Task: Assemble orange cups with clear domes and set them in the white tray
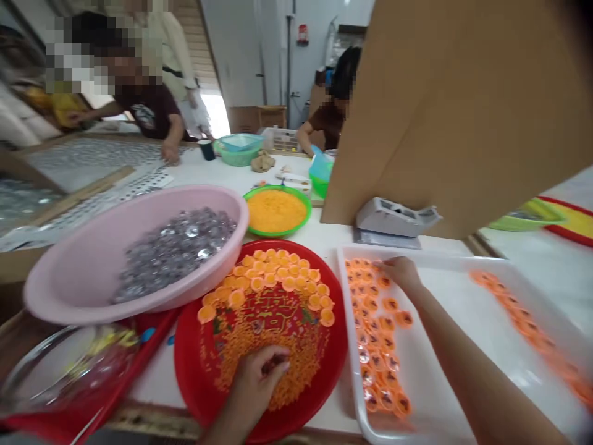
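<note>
My left hand point(263, 374) is over the red plate point(183, 352), fingers curled together just above loose small orange beads point(294, 386). Whatever it pinches is hidden. Around the plate's far side lie many small orange cups point(278, 272) with yellowish-orange middles. My right hand point(402, 275) reaches into the white tray point(445, 334), its fingertips pinched at an orange disc among the rows of orange discs point(370, 337) along the tray's left side. Some of these discs have a dark printed mark and a shiny top. Another slanting row of orange discs point(528, 327) lies at the tray's right.
A pink basin point(83, 272) of clear shiny pieces overhangs the plate at left. Behind stand a green bowl of orange-yellow grains point(278, 211), a grey device point(393, 216) and a tall cardboard sheet point(445, 111). Other people point(152, 111) work across the table.
</note>
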A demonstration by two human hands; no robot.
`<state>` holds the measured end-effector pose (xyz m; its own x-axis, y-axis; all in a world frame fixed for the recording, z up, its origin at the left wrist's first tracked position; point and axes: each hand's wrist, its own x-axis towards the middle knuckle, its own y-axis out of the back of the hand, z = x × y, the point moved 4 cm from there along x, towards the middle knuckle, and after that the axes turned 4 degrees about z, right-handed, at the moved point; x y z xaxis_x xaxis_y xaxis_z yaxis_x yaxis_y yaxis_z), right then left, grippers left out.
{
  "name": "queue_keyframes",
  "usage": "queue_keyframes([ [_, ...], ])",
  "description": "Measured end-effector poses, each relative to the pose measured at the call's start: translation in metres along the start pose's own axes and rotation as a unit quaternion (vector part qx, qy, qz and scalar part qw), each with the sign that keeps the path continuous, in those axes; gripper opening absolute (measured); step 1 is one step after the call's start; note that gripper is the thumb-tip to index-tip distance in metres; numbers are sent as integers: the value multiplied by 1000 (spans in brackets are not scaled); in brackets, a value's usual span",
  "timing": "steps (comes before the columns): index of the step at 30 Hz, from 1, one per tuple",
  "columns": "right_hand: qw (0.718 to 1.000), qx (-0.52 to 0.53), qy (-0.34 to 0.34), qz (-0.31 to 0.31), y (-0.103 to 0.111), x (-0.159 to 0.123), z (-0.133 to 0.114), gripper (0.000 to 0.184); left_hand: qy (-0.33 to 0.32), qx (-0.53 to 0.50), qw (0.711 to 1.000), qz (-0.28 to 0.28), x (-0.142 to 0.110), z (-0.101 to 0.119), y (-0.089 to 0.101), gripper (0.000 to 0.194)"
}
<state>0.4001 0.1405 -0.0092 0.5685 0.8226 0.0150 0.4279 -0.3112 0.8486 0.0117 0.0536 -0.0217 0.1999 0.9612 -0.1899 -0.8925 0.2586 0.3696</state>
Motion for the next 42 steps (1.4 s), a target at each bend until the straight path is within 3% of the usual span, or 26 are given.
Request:
queue_keyframes([
  [4,998,-19,54,-6,-3,-6,-11,17,-64,115,985,107,21,-6,48,16],
  [7,983,18,178,-49,-18,-36,-52,18,-93,235,948,193,31,-13,83,20],
  [10,913,58,357,-192,-50,-84,-111,19,-107,308,922,208,41,-21,96,24],
  [13,845,30,454,-282,-85,-127,-156,20,-119,312,926,179,54,-26,91,29],
  [15,839,6,461,-289,-102,-148,-171,21,-127,304,929,167,63,-25,85,30],
  [18,835,-36,474,-276,-116,-185,-175,31,-129,298,933,154,73,-23,80,25],
  [21,814,-100,517,-244,-116,-224,-166,57,-127,292,937,145,77,-24,81,22],
  [23,811,-113,520,-244,-112,-237,-159,63,-124,288,939,141,75,-26,83,22],
  [26,845,-92,460,-256,-110,-232,-159,44,-115,279,943,138,66,-29,87,19],
  [29,872,-58,416,-253,-121,-218,-176,29,-104,268,945,154,52,-29,91,13],
  [32,858,-51,427,-281,-142,-215,-196,27,-96,255,946,175,36,-29,92,10],
  [35,855,-64,422,-296,-153,-215,-200,24,-99,221,955,174,23,-32,89,14],
  [42,867,-38,394,-303,-132,-217,-167,20,-129,111,975,145,16,-43,71,24],
])
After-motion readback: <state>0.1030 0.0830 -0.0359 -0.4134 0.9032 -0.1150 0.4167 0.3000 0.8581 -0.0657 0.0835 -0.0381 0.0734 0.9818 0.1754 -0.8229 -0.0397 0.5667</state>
